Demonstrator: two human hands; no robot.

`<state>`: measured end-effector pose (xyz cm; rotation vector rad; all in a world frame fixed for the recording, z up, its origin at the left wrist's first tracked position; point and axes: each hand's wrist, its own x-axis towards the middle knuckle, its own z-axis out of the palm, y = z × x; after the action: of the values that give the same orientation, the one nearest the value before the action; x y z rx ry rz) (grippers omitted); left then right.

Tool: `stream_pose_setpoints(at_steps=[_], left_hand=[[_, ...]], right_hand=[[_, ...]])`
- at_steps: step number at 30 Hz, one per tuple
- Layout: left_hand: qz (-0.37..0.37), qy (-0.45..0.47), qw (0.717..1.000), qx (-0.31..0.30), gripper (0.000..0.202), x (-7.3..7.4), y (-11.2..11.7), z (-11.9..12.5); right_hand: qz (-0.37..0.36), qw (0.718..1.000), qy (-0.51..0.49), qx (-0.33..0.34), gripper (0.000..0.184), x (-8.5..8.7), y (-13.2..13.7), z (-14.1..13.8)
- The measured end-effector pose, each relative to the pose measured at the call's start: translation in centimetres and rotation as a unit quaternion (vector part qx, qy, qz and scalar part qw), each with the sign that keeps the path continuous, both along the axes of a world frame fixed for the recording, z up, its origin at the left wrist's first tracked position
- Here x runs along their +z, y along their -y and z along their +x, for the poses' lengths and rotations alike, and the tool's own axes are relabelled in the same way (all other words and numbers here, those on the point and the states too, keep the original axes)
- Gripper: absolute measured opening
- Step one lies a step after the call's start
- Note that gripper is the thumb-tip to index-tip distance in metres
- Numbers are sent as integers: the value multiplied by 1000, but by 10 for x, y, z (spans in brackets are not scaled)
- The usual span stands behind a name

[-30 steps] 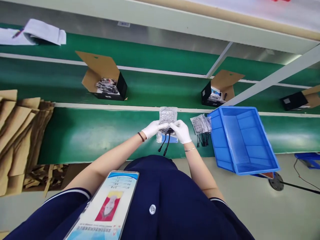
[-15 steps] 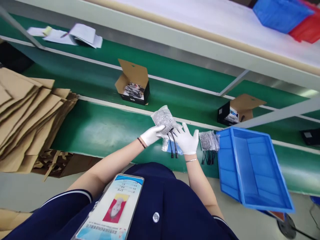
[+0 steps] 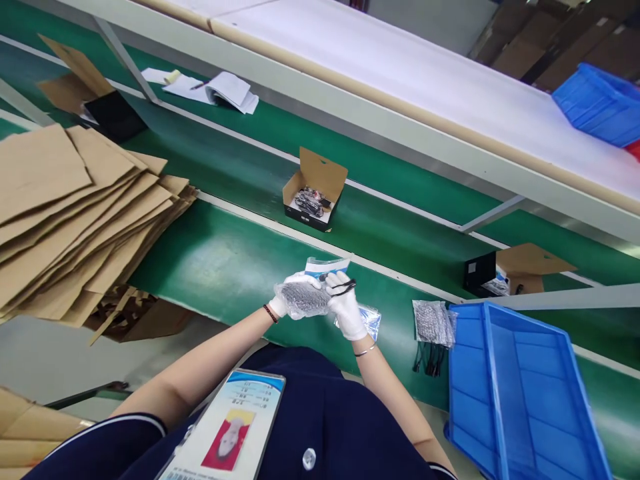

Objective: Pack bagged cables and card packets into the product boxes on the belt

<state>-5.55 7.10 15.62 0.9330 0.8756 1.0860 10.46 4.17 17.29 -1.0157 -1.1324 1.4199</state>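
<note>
Both my hands wear white gloves. My left hand [image 3: 290, 288] is closed on a clear bubble-wrap pouch [image 3: 304, 300] with something dark inside that I cannot make out. At the pouch's right end my right hand [image 3: 346, 312] is closed around black cables [image 3: 344, 288] that stick out over its fingers. A blue-and-white plastic packet [image 3: 327, 268] shows just behind the hands; whether it is held I cannot tell. Another blue-and-white packet [image 3: 371, 321] lies on the green bench, partly covered by my right hand. Further right lie several bubble-wrapped pouches [image 3: 433, 323] with black cables.
An open black-and-brown box [image 3: 313, 200] with packed items stands on the conveyor ahead, a second open box [image 3: 515, 273] to its right. Blue bins [image 3: 530, 387] stand at the right. Flat cardboard [image 3: 75, 220] is piled left. A shelf edge [image 3: 400, 113] crosses above; papers [image 3: 230, 93] lie beyond.
My view has shifted left. The pouch has turned to lie level and come nearer my body. My right hand has gone from spread fingers to closed around the cables, which now point up.
</note>
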Motion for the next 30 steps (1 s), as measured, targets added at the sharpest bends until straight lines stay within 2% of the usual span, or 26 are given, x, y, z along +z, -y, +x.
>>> stream_pose_setpoints(at_steps=[2,3,5,7,10,12,15,18,21,23,25,28,30], left_hand=[[-4,-58,998,25,11,-6,2,-3],[-9,-85,996,39,13,-10,3,-2],[-28,-125,989,72,12,-18,3,1],[-55,-136,984,99,19,-24,-2,2],[-79,-102,982,140,35,-23,-31,-6],[-77,-70,979,174,34,-14,-65,-16],[-65,-20,979,194,30,6,-134,-28],[-59,19,983,175,28,24,-211,-24],[-79,14,980,185,29,31,-278,-10],[-96,3,976,194,33,28,-309,0],[-101,6,976,194,38,23,-327,7],[-91,14,978,189,45,15,-336,12],[-73,3,981,179,48,11,-332,12]], right_hand=[[80,985,142,57,93,-15,5,-8],[97,973,199,59,87,-23,6,-11],[66,960,270,28,65,-38,4,-16],[10,957,290,-13,51,-47,-3,-15],[-19,975,207,-80,54,-44,-15,-5],[-56,985,114,-116,50,-36,-21,7],[-131,982,39,-131,47,-27,-27,26],[-137,979,30,-148,44,-25,-32,38],[-128,977,58,-158,44,-23,-45,40],[-118,979,71,-153,52,-18,-63,39],[-99,983,81,-135,65,-6,-91,38],[-13,982,173,-80,73,16,-153,37],[28,948,315,-43,66,30,-200,36]])
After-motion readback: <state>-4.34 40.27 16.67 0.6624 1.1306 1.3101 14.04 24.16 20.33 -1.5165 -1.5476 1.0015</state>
